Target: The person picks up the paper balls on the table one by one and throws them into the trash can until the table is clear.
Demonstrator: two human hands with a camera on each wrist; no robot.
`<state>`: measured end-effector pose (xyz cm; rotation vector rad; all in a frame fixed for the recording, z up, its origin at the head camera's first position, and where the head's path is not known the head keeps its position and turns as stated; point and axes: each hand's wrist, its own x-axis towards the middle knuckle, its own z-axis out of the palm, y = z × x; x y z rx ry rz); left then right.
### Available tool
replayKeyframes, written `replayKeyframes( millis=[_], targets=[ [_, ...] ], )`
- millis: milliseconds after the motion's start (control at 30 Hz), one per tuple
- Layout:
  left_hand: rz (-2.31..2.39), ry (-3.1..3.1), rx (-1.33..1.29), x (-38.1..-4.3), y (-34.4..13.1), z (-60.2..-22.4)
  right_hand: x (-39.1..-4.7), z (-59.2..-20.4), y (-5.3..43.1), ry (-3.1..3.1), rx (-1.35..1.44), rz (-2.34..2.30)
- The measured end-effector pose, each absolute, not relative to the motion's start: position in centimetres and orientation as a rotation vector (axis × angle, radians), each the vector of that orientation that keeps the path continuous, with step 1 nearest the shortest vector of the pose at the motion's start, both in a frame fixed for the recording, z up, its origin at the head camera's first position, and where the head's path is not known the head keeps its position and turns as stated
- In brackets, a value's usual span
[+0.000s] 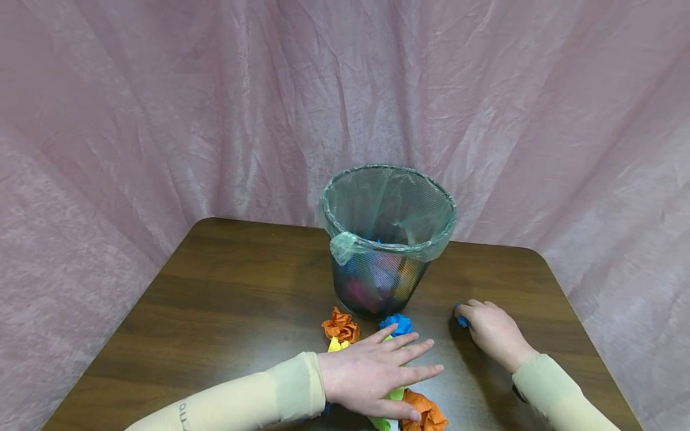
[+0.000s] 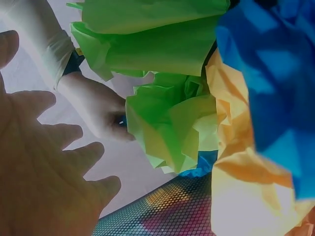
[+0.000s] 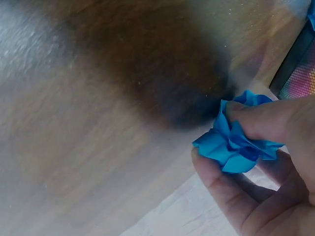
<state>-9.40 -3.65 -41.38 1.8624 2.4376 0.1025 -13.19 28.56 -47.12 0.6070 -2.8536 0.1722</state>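
My right hand [image 1: 493, 335] pinches a crumpled blue paper ball [image 3: 236, 140] between thumb and fingers, to the right of the mesh bin. With fingers spread, my left hand [image 1: 377, 371] reaches over a group of crumpled papers; whether it touches them I cannot tell. Around it lie an orange paper ball [image 1: 341, 326], a blue one [image 1: 396, 324], another orange one [image 1: 424, 412] and some yellow paper [image 1: 338, 345]. Green paper [image 2: 170, 115] is partly hidden beneath the hand in the head view. In the left wrist view, larger blue paper [image 2: 270, 73] stands close to the camera.
A black mesh bin [image 1: 372, 281] with a translucent green liner [image 1: 345, 245] stands near the table's back edge, holding several colored papers. The brown wooden table [image 1: 242, 287] has rounded back corners. Behind it hangs a pink curtain [image 1: 269, 108].
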Motion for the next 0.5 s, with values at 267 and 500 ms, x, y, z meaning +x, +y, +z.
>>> replayKeyframes(
  millis=[267, 500],
  targets=[
    [0.043, 2.465, 1.878, -9.7, -3.6, -40.6, -12.8, -45.3, 28.9, -2.848, 0.645, 0.211],
    [0.009, 2.478, 1.928, -10.0, -3.7, -39.4, -12.6, -41.7, 29.7, -2.823, 0.622, 0.234]
  ],
)
